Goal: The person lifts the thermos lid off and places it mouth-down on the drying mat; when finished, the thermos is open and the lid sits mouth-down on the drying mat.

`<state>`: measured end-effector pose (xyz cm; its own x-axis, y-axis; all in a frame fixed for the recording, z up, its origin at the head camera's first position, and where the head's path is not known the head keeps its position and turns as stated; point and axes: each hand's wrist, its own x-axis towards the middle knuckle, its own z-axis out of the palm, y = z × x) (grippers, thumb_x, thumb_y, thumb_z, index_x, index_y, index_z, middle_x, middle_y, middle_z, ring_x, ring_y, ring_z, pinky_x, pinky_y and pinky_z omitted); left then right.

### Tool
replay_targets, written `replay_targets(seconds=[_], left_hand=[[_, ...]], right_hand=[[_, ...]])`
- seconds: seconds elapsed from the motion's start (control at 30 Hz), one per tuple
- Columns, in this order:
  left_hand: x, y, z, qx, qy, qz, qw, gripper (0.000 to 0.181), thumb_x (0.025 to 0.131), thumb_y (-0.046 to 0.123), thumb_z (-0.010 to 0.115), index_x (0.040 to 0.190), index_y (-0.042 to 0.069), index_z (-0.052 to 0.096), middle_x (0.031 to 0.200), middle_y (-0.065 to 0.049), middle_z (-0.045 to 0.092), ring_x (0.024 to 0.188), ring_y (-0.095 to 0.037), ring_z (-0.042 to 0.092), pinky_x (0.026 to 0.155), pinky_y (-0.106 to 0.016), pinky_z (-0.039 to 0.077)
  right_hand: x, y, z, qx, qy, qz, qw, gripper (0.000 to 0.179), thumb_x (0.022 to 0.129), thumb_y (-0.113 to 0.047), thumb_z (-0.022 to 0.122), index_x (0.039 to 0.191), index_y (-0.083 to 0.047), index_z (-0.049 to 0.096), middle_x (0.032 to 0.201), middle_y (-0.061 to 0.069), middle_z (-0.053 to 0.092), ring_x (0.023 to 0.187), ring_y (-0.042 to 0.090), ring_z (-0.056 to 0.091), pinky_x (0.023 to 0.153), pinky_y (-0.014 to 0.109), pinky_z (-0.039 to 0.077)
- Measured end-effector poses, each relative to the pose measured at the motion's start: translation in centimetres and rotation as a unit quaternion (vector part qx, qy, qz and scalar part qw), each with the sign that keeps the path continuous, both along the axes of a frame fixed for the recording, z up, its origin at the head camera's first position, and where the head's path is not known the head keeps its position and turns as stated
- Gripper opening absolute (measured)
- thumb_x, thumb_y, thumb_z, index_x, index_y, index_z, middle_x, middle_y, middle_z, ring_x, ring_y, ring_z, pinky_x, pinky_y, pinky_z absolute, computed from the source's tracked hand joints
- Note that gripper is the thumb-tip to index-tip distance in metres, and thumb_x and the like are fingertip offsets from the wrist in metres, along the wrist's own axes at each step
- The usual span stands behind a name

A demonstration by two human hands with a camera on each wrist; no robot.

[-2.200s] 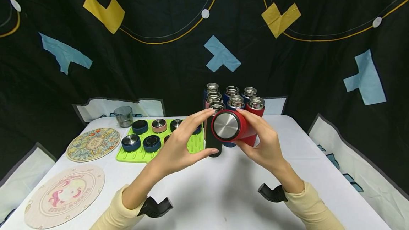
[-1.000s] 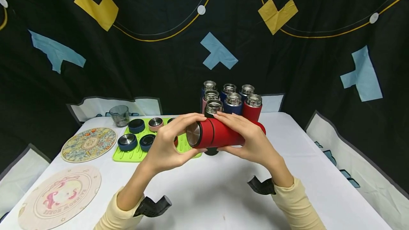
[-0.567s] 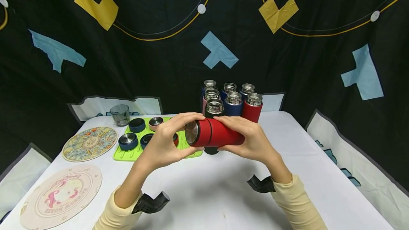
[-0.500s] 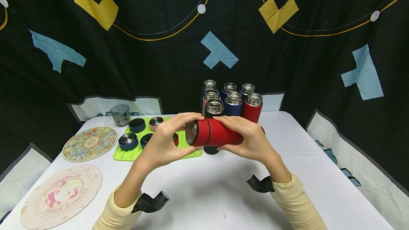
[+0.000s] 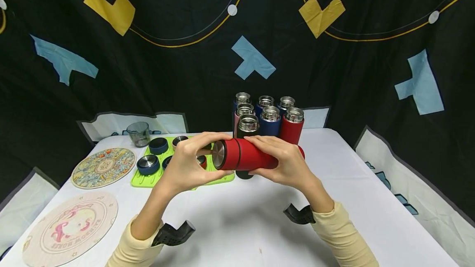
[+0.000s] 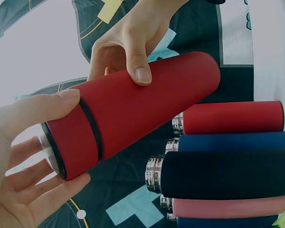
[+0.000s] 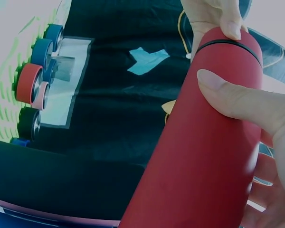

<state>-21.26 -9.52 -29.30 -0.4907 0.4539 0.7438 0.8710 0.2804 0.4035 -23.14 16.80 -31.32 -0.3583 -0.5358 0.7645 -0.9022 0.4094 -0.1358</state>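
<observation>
A red thermos (image 5: 256, 154) is held nearly sideways above the table, its steel-topped cap (image 5: 232, 154) pointing left. My left hand (image 5: 185, 166) grips the cap, thumb below and fingers above in the head view. Around the body curls my right hand (image 5: 287, 160). A dark ring separates cap (image 6: 71, 137) from body in the left wrist view, with no visible gap. Behind the thermos several uncapped bottles stand upright, among them a black bottle (image 5: 248, 129), a blue bottle (image 5: 270, 126) and another red bottle (image 5: 292, 129). The black one is partly hidden by the held thermos.
On the left, a green mat (image 5: 142, 180) bears several bottle caps, including a blue cap (image 5: 148, 165); my left hand covers part of it. A glass cup (image 5: 139, 134) stands behind. Two round mats, one patterned (image 5: 104, 168) and one pink (image 5: 70, 228), lie at the left edge.
The thermos has swung from cap-toward-camera to sideways and shifted left. My left hand, apart from it at first, now grips the cap. Over the last half second both hands drift slightly left.
</observation>
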Motion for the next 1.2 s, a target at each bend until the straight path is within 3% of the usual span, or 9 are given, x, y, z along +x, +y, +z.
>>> replay_targets(seconds=[0.27, 0.5, 0.6, 0.8, 0.9, 1.2], left_hand=[[0.03, 0.04, -0.07, 0.014, -0.005, 0.048, 0.9987, 0.068, 0.064, 0.017, 0.092, 0.125, 0.011, 0.062, 0.119, -0.003, 0.066, 0.101, -0.019, 0.064, 0.072, -0.028, 0.058], [0.66, 0.34, 0.01, 0.028, -0.087, 0.099, 0.9909, 0.064, 0.07, 0.027, 0.088, 0.126, 0.015, 0.06, 0.114, -0.002, 0.067, 0.093, -0.018, 0.066, 0.068, -0.031, 0.059], [0.68, 0.33, 0.11, 0.011, -0.096, 0.086, 0.9917, 0.066, 0.071, 0.026, 0.087, 0.129, 0.017, 0.057, 0.119, -0.002, 0.063, 0.1, -0.019, 0.063, 0.073, -0.033, 0.059], [0.28, 0.13, 0.12, -0.034, -0.043, 0.017, 0.9983, 0.073, 0.07, 0.012, 0.088, 0.134, 0.017, 0.054, 0.135, -0.001, 0.053, 0.119, -0.018, 0.053, 0.086, -0.032, 0.055], [0.16, 0.01, 0.12, -0.044, -0.024, -0.003, 0.9987, 0.073, 0.068, 0.006, 0.088, 0.133, 0.017, 0.055, 0.137, -0.002, 0.051, 0.122, -0.019, 0.051, 0.088, -0.033, 0.054], [0.08, 0.07, 0.01, -0.025, -0.028, 0.007, 0.9993, 0.069, 0.068, 0.008, 0.088, 0.13, 0.017, 0.058, 0.131, -0.002, 0.056, 0.117, -0.019, 0.054, 0.081, -0.033, 0.056]], right_hand=[[0.18, -0.41, -0.13, -0.002, 0.04, -0.032, 0.9987, 0.072, 0.066, -0.023, 0.09, 0.131, -0.011, 0.061, 0.125, 0.008, 0.063, 0.114, 0.024, 0.059, 0.087, 0.042, 0.055], [0.46, -0.66, -0.06, 0.016, 0.098, -0.09, 0.9909, 0.072, 0.066, -0.026, 0.09, 0.131, -0.013, 0.061, 0.124, 0.008, 0.064, 0.114, 0.026, 0.058, 0.082, 0.043, 0.056], [0.49, -0.56, 0.09, 0.022, 0.102, -0.097, 0.9898, 0.072, 0.066, -0.027, 0.09, 0.131, -0.014, 0.061, 0.123, 0.007, 0.064, 0.114, 0.025, 0.058, 0.081, 0.042, 0.057], [0.6, -0.07, 0.35, 0.01, 0.049, -0.059, 0.997, 0.073, 0.064, -0.024, 0.092, 0.13, -0.012, 0.062, 0.123, 0.007, 0.064, 0.113, 0.023, 0.059, 0.084, 0.042, 0.056], [0.64, 0.1, 0.45, 0.01, 0.022, -0.044, 0.9987, 0.073, 0.064, -0.024, 0.092, 0.13, -0.012, 0.062, 0.124, 0.007, 0.064, 0.113, 0.023, 0.059, 0.087, 0.042, 0.055], [0.63, 0.07, 0.39, 0.015, 0.022, -0.045, 0.9986, 0.074, 0.064, -0.023, 0.092, 0.13, -0.011, 0.061, 0.124, 0.007, 0.064, 0.113, 0.023, 0.06, 0.086, 0.042, 0.055]])
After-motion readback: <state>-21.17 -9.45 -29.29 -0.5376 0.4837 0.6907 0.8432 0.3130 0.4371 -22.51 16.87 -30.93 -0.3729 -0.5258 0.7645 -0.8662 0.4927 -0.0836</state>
